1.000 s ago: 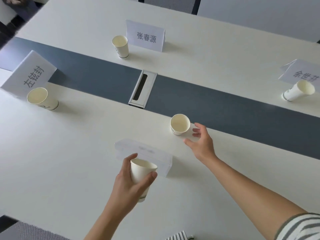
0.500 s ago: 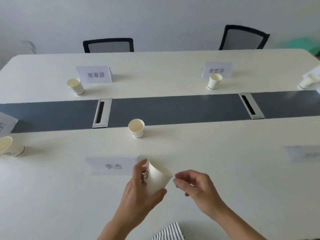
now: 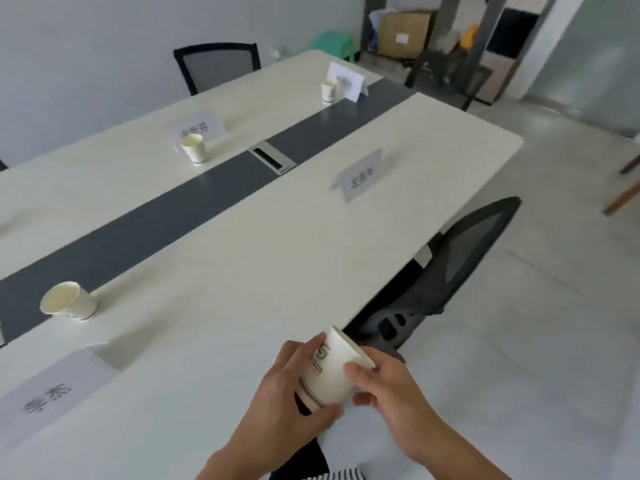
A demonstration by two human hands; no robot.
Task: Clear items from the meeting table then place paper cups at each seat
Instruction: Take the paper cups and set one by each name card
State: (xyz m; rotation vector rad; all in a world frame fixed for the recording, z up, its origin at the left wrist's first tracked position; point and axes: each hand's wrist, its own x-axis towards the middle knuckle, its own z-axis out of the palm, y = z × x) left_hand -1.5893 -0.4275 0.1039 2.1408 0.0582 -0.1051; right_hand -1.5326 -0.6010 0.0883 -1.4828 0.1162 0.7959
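A white paper cup (image 3: 329, 370) with a printed logo is tilted over the near table edge. My left hand (image 3: 282, 398) wraps its base and side, and my right hand (image 3: 388, 388) pinches its rim. One cup (image 3: 67, 302) stands by the grey centre strip at the left. Another cup (image 3: 194, 148) stands in front of a far name card (image 3: 196, 128), and a third cup (image 3: 329, 92) stands by the card (image 3: 347, 81) at the table's end. A name card (image 3: 360, 176) on the near side at the right has no cup beside it.
The long white table (image 3: 242, 265) has a grey strip with a cable hatch (image 3: 273, 161). A name card (image 3: 52, 393) lies at the near left. A black mesh chair (image 3: 460, 261) is tucked in at my right; another chair (image 3: 218, 65) stands across. Boxes and a green stool are in the far corner.
The view has swung right along the table toward its end. My right hand has closed onto the rim of the cup that my left hand holds.
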